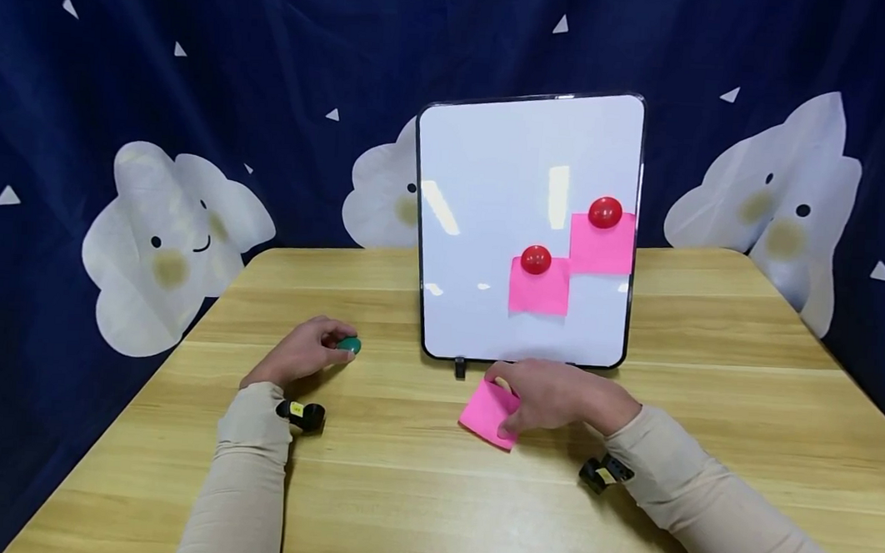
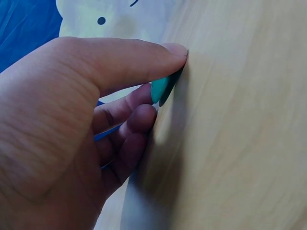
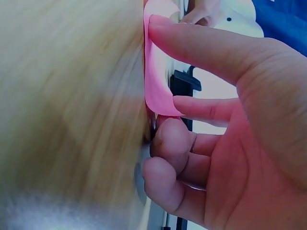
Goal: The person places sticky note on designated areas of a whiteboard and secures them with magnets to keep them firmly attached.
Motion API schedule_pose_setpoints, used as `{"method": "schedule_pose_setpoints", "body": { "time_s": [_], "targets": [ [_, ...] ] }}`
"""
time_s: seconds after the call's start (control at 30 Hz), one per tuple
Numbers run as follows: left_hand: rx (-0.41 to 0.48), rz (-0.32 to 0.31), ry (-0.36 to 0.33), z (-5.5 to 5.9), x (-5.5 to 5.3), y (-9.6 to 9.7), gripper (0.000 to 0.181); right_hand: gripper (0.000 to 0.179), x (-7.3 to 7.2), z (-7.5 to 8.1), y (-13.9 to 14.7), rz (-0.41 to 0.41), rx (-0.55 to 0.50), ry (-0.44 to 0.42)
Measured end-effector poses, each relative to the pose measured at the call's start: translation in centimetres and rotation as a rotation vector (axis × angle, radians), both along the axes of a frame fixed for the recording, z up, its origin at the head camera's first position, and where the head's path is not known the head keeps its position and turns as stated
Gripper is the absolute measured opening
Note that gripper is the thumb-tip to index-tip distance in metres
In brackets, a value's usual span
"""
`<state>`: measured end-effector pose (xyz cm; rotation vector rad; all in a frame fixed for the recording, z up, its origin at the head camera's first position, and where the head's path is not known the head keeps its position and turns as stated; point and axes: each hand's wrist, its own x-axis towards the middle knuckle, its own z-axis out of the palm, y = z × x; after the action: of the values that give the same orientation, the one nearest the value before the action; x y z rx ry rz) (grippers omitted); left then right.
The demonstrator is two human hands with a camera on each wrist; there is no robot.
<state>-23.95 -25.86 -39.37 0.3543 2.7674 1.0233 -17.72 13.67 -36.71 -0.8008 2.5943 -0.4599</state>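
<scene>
My left hand point(image 1: 305, 353) pinches a green round magnet point(image 1: 350, 345) between thumb and fingers, low over the table at the left. In the left wrist view the magnet point(image 2: 163, 88) sits tilted under the thumb, close to the wood. In front of the whiteboard, my right hand point(image 1: 549, 395) grips a pink sticky note point(image 1: 490, 413) by its right side, thumb on the near edge and a finger on the far one. The right wrist view shows this note point(image 3: 156, 88) bowed between thumb and index finger, near the tabletop.
A whiteboard point(image 1: 486, 170) with a black frame stands upright on the wooden table point(image 1: 401, 491). Two pink notes hang on it, each under a red round magnet: a lower one point(image 1: 539, 292) and a higher one point(image 1: 602, 250) at the right edge. A dark blue curtain point(image 1: 312, 36) hangs behind.
</scene>
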Motion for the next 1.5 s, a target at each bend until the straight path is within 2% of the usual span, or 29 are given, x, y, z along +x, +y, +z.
{"method": "schedule_pose_setpoints", "body": {
  "time_s": [0.17, 0.4, 0.67, 0.9, 1.23, 1.5],
  "targets": [
    [0.004, 0.001, 0.000, 0.00, -0.01, -0.03, 0.040, 0.065, -0.05, -0.12, -0.02, 0.007, -0.012, -0.001],
    [0.008, 0.009, -0.001, -0.11, -0.19, -0.13, 0.039, 0.076, -0.09, -0.34, -0.18, 0.012, -0.044, 0.006],
    [0.014, 0.010, 0.000, -0.05, -0.22, 0.05, 0.039, 0.087, 0.04, -0.41, 0.02, 0.070, -0.099, 0.037],
    [0.004, 0.009, 0.001, -0.07, -0.35, 0.11, 0.039, 0.065, -0.09, -0.46, 0.00, 0.164, -0.110, 0.114],
    [-0.023, 0.010, 0.024, -0.20, -0.18, -0.08, 0.036, 0.039, -0.20, -0.46, 0.01, 0.151, -0.134, 0.153],
    [-0.012, 0.015, 0.019, -0.26, -0.37, -0.09, 0.036, 0.035, -0.30, -0.40, 0.04, 0.139, -0.138, 0.168]
  ]
}}
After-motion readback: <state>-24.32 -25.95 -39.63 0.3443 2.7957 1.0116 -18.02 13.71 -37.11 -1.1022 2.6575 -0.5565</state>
